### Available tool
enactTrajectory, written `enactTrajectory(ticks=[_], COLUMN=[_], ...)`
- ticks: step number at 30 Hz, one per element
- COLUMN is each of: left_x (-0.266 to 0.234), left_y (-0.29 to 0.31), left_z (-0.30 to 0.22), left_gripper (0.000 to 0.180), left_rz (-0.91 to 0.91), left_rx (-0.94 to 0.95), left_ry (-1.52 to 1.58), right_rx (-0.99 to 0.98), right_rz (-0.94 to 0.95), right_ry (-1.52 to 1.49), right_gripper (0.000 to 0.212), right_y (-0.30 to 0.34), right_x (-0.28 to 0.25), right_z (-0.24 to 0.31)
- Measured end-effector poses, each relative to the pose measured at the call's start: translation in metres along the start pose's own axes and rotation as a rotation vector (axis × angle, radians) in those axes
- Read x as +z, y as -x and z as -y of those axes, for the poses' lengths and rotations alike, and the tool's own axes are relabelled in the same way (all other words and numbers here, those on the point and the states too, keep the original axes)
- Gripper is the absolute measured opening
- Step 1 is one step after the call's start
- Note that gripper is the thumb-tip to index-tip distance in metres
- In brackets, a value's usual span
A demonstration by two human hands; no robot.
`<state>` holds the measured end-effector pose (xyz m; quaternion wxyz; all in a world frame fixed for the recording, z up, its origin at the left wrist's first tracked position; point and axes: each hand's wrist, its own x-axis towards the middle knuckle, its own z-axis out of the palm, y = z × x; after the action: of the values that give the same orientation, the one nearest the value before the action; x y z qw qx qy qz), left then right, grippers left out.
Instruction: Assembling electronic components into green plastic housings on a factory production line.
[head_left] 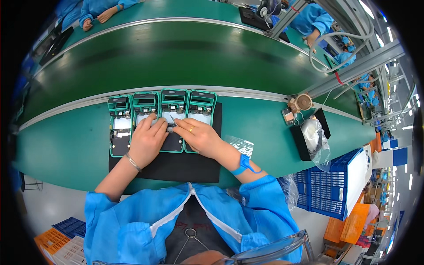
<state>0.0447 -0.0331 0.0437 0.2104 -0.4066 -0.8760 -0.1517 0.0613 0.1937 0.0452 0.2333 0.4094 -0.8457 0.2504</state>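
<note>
Mat [185,170] is carrying green-framed units [173,145]; over it, left hand [148,138] is seemingly steadying one, grip unclear, right hand [199,136] pinching thin tool [172,118].

Single head-worn fisheye view, downward over the nearby hands [148,140] and bench [260,119].

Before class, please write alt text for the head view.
A person's right grip holds a thin tool over the third of four green-edged devices, counted from left; the left grip partly covers the second. The row lies on a black mat on a green workbench.
</note>
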Motion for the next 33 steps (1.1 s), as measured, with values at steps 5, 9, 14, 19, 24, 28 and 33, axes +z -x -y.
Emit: enactTrajectory(ticks=[5, 9, 14, 19, 24, 28, 33], left_x=[0.004, 0.005, 0.005, 0.005, 0.005, 0.005, 0.002], left_y=[0.003, 0.004, 0.005, 0.004, 0.005, 0.005, 0.002], left_z=[0.003, 0.004, 0.005, 0.004, 0.005, 0.006, 0.005], left_gripper=[0.034, 0.035, 0.035, 0.036, 0.035, 0.034, 0.031], left_rz=[-0.003, -0.009, -0.008, -0.002, -0.009, -0.004, 0.019], left_rx=[-0.031, -0.033, -0.036, -0.042, -0.043, -0.048, -0.060], left_ry=[0.009, 0.028, 0.036, 0.046, 0.043, 0.039, 0.032], right_rx=[-0.041, -0.045, -0.054, -0.055, -0.055, -0.064, -0.040], right_rz=[0.002, 0.012, 0.014, 0.001, 0.001, -0.011, 0.013], right_ry=[0.014, 0.044, 0.084, 0.106, 0.106, 0.119, 0.101], right_gripper=[0.039, 0.038, 0.037, 0.035, 0.034, 0.033, 0.032], right_y=[-0.009, -0.012, -0.010, -0.008, -0.011, -0.011, -0.013], right_x=[0.015, 0.017, 0.021, 0.022, 0.021, 0.023, 0.022], right_z=[-0.007, -0.007, -0.005, -0.003, -0.002, -0.003, -0.001])
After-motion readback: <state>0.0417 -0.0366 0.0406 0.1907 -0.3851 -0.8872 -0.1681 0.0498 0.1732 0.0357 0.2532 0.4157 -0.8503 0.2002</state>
